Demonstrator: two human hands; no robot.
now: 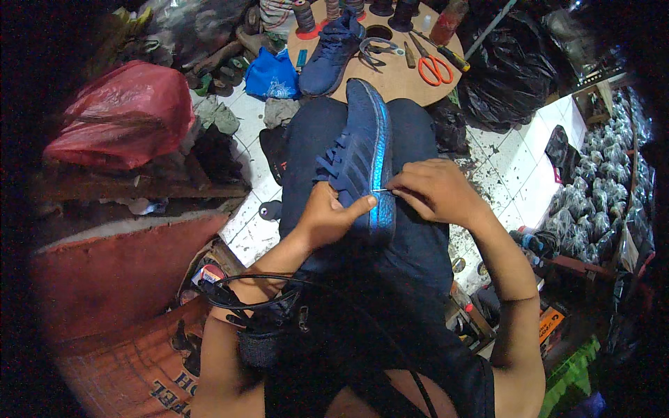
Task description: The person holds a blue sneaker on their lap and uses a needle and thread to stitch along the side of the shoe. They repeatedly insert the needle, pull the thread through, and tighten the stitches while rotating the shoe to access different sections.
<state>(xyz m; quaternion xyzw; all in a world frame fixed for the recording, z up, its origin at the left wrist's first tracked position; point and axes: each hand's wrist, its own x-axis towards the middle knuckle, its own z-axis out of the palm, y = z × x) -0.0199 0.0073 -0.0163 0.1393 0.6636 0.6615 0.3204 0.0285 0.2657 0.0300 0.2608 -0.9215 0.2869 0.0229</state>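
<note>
Sneaker (362,157) work fills the middle of the view: a dark blue shoe with a shiny blue sole lies on its side across the person's lap, toe pointing away toward a round wooden counter (397,76). The left hand (327,216) has its grip closed around the shoe near the heel, thumb pressed against the sole edge. The right hand (432,189) is pinched shut on a thin needle (382,190) — its tip meets the seam where upper joins sole, just beside the left thumb. On the counter sit a second dark blue sneaker (331,52), orange-handled scissors (433,66) and several thread spools (304,15) along the far rim. A red plastic bag (118,115) lies well to the left, black bags (512,70) to the right — both apart from the hands.
</note>
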